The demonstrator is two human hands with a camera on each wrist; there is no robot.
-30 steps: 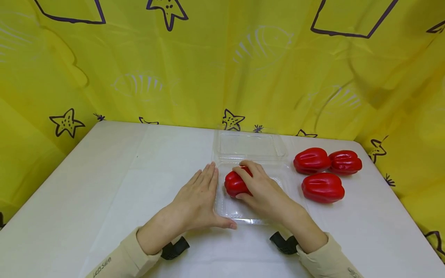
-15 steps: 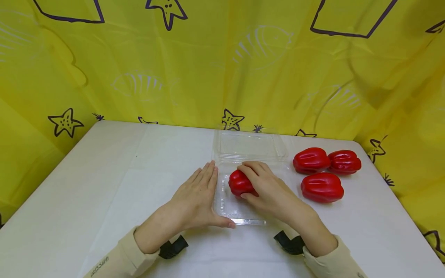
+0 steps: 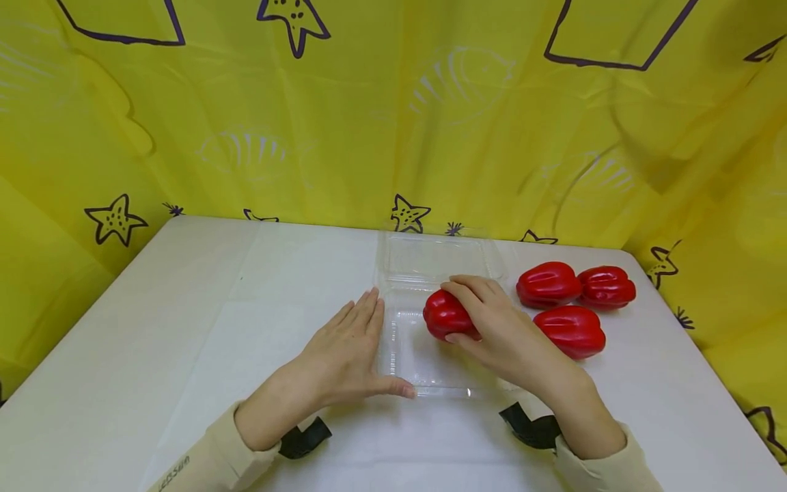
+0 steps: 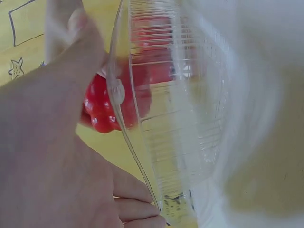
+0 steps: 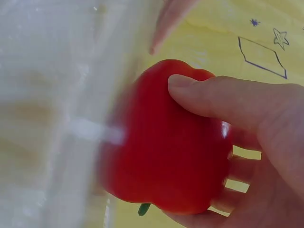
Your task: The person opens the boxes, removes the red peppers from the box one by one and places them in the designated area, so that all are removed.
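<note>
My right hand (image 3: 501,335) grips a red bell pepper (image 3: 445,316) over the base of a clear plastic clamshell container (image 3: 418,365). In the right wrist view the thumb presses the pepper's side, with the other fingers behind it and a short green stem (image 5: 144,209) showing below. My left hand (image 3: 341,359) lies along the container's left edge, fingers straight and together, its thumb stretched along the front rim. Seen from the left wrist, the container's ribbed wall (image 4: 166,128) stands beside the palm, and red shows through it.
Right of the container lie three more red bell peppers, one in front (image 3: 572,331) and two behind (image 3: 548,283). The container's lid (image 3: 436,258) is folded back toward the yellow curtain (image 3: 344,137). A white cloth covers the table (image 3: 154,328).
My right hand has moved right with the bell pepper, from near the container's left side toward its middle. The left hand has stayed in place.
</note>
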